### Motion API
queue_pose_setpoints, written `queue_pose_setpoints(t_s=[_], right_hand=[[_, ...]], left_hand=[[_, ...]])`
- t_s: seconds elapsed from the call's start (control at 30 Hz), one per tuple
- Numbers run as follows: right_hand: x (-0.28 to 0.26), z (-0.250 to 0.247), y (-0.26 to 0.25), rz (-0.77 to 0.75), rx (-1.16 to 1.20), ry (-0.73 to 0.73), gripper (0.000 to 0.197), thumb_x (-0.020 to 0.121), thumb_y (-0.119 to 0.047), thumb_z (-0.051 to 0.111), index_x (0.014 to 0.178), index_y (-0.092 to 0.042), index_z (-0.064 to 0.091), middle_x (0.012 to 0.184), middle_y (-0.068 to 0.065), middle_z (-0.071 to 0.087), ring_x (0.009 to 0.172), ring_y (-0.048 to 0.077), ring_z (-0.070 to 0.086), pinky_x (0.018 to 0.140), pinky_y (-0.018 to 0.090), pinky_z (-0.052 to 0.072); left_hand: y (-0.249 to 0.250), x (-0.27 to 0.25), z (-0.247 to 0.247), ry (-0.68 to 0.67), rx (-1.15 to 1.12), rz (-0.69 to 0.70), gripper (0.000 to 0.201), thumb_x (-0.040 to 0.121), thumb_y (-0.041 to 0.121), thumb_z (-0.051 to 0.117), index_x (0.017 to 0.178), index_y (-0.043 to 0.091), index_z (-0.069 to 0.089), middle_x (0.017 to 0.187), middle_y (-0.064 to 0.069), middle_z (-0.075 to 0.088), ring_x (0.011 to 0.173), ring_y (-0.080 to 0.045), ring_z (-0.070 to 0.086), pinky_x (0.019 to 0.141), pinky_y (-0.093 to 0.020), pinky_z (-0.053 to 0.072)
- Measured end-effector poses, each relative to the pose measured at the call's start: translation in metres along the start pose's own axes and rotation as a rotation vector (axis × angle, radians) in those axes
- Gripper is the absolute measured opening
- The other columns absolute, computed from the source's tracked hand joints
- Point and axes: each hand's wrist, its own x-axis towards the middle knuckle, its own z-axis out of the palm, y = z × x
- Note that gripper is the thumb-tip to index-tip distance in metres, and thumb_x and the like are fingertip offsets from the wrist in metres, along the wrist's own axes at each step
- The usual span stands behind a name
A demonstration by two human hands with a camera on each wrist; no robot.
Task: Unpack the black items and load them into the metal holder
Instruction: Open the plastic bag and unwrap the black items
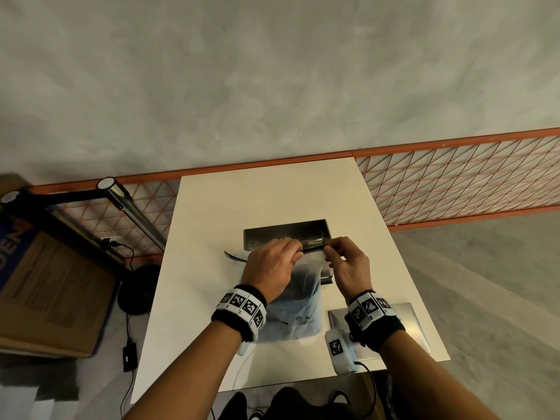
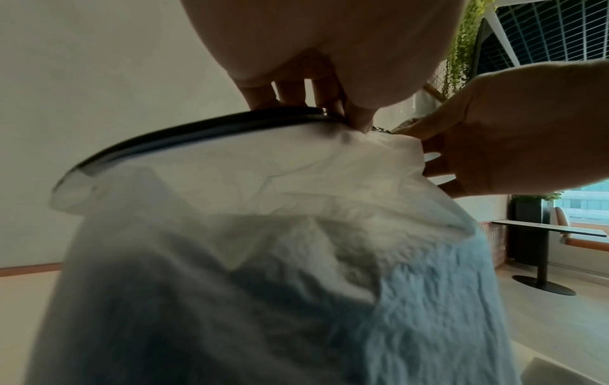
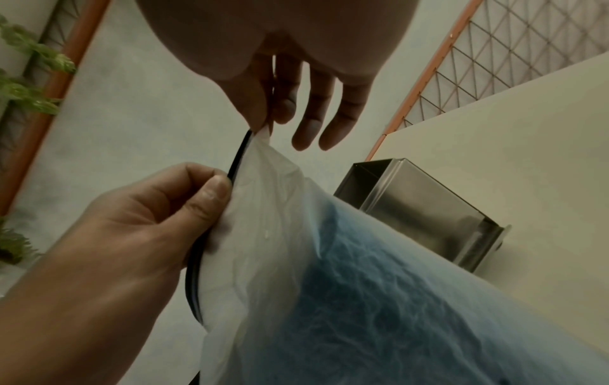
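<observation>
A frosted plastic zip bag (image 1: 295,310) is held up above the white table (image 1: 242,201). A dark mass (image 3: 362,273) shows through its lower half. My left hand (image 1: 298,248) and right hand (image 1: 328,247) both pinch the bag's top at the black zip strip (image 1: 312,250), close together. In the left wrist view the black zip strip (image 2: 197,132) curves away under my left fingers (image 2: 296,91). In the right wrist view my right thumb and forefinger pinch the bag's corner (image 3: 262,130), with the other fingers straight. The metal holder (image 3: 422,208) lies on the table behind the bag, partly hidden.
A flat shiny metal plate (image 1: 406,322) lies at the table's near right under my right wrist. An orange wire-mesh fence (image 1: 454,183) runs along the far edge. On the floor at the left are a cardboard box (image 1: 51,286) and a black lamp base (image 1: 138,291).
</observation>
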Motion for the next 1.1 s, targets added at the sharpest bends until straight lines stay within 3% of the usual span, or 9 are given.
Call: queue_pose_setpoints(t_s=[0.13, 0.3, 0.53, 0.67, 0.77, 0.87, 0.93, 1.1], right_hand=[[0.001, 0.001, -0.001, 0.013, -0.003, 0.013, 0.006, 0.082, -0.023, 0.063, 0.083, -0.022, 0.068, 0.080, 0.001, 0.068, 0.079, 0.027, 0.064, 0.075, 0.050, 0.054], [0.004, -0.001, -0.004, 0.019, -0.022, 0.019, 0.009, 0.087, -0.011, 0.065, 0.084, -0.018, 0.068, 0.080, 0.001, 0.068, 0.079, 0.026, 0.064, 0.075, 0.049, 0.054], [0.008, 0.000, -0.008, 0.035, -0.079, -0.004, 0.008, 0.088, -0.017, 0.064, 0.083, -0.021, 0.067, 0.081, 0.001, 0.070, 0.080, 0.024, 0.066, 0.074, 0.043, 0.054], [0.014, -0.004, -0.019, -0.107, -0.211, -0.028, 0.009, 0.090, -0.011, 0.067, 0.090, -0.020, 0.067, 0.092, 0.001, 0.066, 0.083, 0.013, 0.062, 0.071, 0.029, 0.051], [0.017, -0.002, -0.024, -0.338, -0.363, -0.092, 0.015, 0.087, -0.014, 0.072, 0.103, -0.013, 0.071, 0.100, -0.001, 0.062, 0.084, 0.007, 0.060, 0.073, 0.019, 0.050], [0.017, 0.011, -0.031, -0.586, -0.634, -0.235, 0.024, 0.086, -0.021, 0.071, 0.110, -0.019, 0.070, 0.108, -0.002, 0.063, 0.098, 0.016, 0.060, 0.084, 0.034, 0.047], [0.015, 0.022, -0.036, -0.681, -0.775, -0.305, 0.023, 0.086, -0.023, 0.069, 0.109, -0.021, 0.070, 0.106, -0.002, 0.063, 0.098, 0.019, 0.060, 0.087, 0.040, 0.046], [0.015, 0.040, -0.037, -0.707, -0.922, -0.331, 0.012, 0.084, -0.019, 0.069, 0.096, -0.022, 0.068, 0.088, -0.004, 0.060, 0.082, 0.020, 0.061, 0.082, 0.043, 0.046]], left_hand=[[-0.008, -0.004, -0.002, 0.011, 0.026, 0.001, 0.011, 0.103, 0.029, 0.057, 0.101, 0.021, 0.064, 0.089, 0.005, 0.066, 0.074, -0.020, 0.056, 0.060, -0.034, 0.046], [-0.020, -0.008, -0.005, -0.011, 0.030, -0.023, 0.013, 0.104, 0.030, 0.055, 0.104, 0.021, 0.064, 0.093, 0.005, 0.068, 0.078, -0.020, 0.056, 0.065, -0.037, 0.048], [-0.023, -0.011, -0.010, -0.014, -0.004, -0.029, 0.012, 0.104, 0.027, 0.054, 0.104, 0.020, 0.064, 0.094, 0.005, 0.068, 0.079, -0.019, 0.056, 0.065, -0.037, 0.048], [-0.028, -0.012, -0.013, -0.023, -0.010, -0.055, 0.019, 0.104, 0.030, 0.048, 0.104, 0.020, 0.064, 0.094, 0.005, 0.068, 0.080, -0.018, 0.057, 0.066, -0.036, 0.049], [-0.030, -0.014, -0.014, -0.035, -0.003, -0.068, 0.023, 0.104, 0.032, 0.044, 0.104, 0.020, 0.064, 0.094, 0.005, 0.068, 0.080, -0.018, 0.056, 0.066, -0.036, 0.049], [-0.027, -0.011, -0.015, -0.030, 0.009, -0.062, 0.015, 0.103, 0.029, 0.051, 0.105, 0.020, 0.064, 0.095, 0.005, 0.067, 0.081, -0.019, 0.057, 0.067, -0.034, 0.048], [-0.023, -0.009, -0.016, -0.021, 0.000, -0.053, 0.014, 0.103, 0.028, 0.054, 0.107, 0.020, 0.064, 0.094, 0.005, 0.067, 0.081, -0.018, 0.057, 0.066, -0.032, 0.046], [-0.022, -0.009, -0.016, 0.015, -0.036, -0.057, 0.012, 0.101, 0.023, 0.057, 0.110, 0.021, 0.065, 0.096, 0.005, 0.068, 0.082, -0.018, 0.058, 0.067, -0.032, 0.047]])
